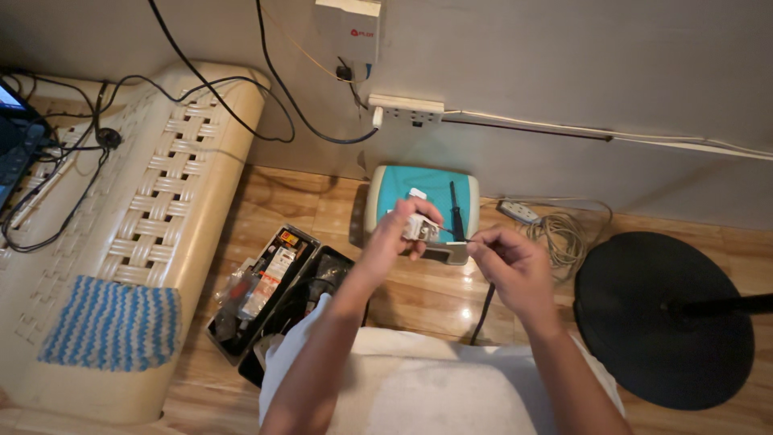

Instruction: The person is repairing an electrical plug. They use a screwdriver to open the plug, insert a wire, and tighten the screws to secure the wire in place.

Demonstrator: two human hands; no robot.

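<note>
Bottom centre of the frame: you are sitting with a white cloth [419,387] over your lap, both forearms reaching up toward mid-frame. Your left hand [394,234] is gripping a small white electrical part [420,227], fingers wrapped round it and turning its face toward you, likely so the fine work stays in view. Your right hand [511,262] is pinching a thin wire or probe [460,235] between thumb and fingertips, its tip meeting the part; the pinch probably gives finer control.

Lower left of centre: an open black tool case [274,298] is lying on the wooden floor [403,294], just beside your left arm, within reach.

Behind the hands: a teal-topped stool [427,189] is carrying a dark slim tool [453,211].

Far right: a round black base [660,322]. Upper centre: a white wall socket strip [407,110].
</note>
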